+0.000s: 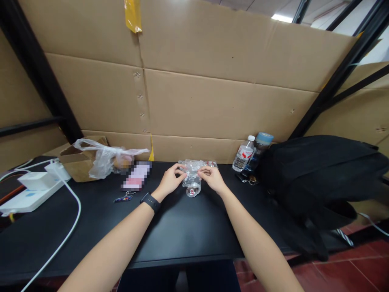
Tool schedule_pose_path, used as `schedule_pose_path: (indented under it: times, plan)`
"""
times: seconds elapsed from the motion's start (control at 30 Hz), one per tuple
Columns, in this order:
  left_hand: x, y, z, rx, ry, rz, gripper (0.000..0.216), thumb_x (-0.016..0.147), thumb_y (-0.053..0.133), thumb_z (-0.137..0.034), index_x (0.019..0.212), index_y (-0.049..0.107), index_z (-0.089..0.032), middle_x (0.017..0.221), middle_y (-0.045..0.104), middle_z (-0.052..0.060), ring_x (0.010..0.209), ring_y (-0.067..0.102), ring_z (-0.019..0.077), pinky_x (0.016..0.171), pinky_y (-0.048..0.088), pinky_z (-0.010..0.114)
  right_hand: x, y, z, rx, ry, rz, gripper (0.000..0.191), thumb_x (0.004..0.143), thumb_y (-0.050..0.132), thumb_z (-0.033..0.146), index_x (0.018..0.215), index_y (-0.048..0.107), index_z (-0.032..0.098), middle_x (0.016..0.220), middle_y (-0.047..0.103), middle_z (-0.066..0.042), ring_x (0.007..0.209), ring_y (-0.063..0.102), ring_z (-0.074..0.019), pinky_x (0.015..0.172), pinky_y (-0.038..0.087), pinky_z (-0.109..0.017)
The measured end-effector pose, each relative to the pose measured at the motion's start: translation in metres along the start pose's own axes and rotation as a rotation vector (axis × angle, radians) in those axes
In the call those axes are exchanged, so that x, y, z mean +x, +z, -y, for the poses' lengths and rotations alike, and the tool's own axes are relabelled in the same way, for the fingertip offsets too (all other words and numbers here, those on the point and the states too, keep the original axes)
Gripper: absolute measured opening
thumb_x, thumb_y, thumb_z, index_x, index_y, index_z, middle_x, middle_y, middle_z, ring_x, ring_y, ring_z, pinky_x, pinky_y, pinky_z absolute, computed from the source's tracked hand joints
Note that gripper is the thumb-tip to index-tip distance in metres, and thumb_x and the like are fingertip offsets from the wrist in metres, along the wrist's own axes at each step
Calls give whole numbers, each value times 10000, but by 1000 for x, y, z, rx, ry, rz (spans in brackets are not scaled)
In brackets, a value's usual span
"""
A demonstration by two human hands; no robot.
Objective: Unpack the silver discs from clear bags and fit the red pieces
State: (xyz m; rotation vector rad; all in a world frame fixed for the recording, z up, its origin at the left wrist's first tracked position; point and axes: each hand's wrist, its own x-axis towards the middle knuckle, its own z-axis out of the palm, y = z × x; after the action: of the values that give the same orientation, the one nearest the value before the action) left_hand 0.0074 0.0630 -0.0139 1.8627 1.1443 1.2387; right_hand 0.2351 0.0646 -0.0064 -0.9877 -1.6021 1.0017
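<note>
A crumpled transparent plastic bag point(192, 165) lies on the black table in front of me. My left hand point(172, 179), with a dark watch on its wrist, pinches the left side of the plastic between thumb and fingers. On the opposite side, my right hand point(213, 178) pinches the plastic in the same way. Just below the fingertips, nearest me, is a small round transparent piece point(193, 191) with a red mark; whether it is inside the bag or beside it I cannot tell.
Left on the black table point(188, 235) are a white power strip point(32, 194) with cables, a cardboard box point(77, 164), a tied plastic bag point(105, 160) and a blurred-out phone-like item point(136, 176). Rightward stand a water bottle point(244, 154), a blue-lidded bottle point(261, 144) and a black backpack point(316, 174).
</note>
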Motion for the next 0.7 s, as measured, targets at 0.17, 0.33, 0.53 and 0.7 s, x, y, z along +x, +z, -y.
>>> schedule_pose_path:
  times: [0.17,0.33,0.53,0.7]
  plan:
    - [-6,-12,-19,246,89,-188,277,860,634,-383,1084,571,-231,930,743,25,920,690,207,896,463,336,-1,9,4,51,22,-136,407,716,795,406,1010,628,179,694,716,-19,568,626,-152,630,519,-290]
    - [-17,-13,-42,462,438,114,487,742,745,-386,1190,609,-249,1225,656,62,1168,589,260,993,392,355,-6,15,9,59,17,-175,506,703,799,411,1090,549,201,666,701,11,550,605,-141,608,498,-275]
    - [-11,-7,-27,671,435,63,237,912,506,-167,1033,694,-245,1079,720,61,1051,625,229,915,372,368,-2,9,5,-111,-53,-82,437,903,587,477,1242,518,210,844,725,-41,727,663,-181,708,520,-313]
    - [1,-32,12,853,199,-163,290,941,454,-190,1045,722,-230,1113,731,110,1050,625,283,919,367,430,-1,-16,-7,-797,-173,30,267,865,604,222,1127,654,214,1264,657,-106,1218,550,-279,1031,372,-463]
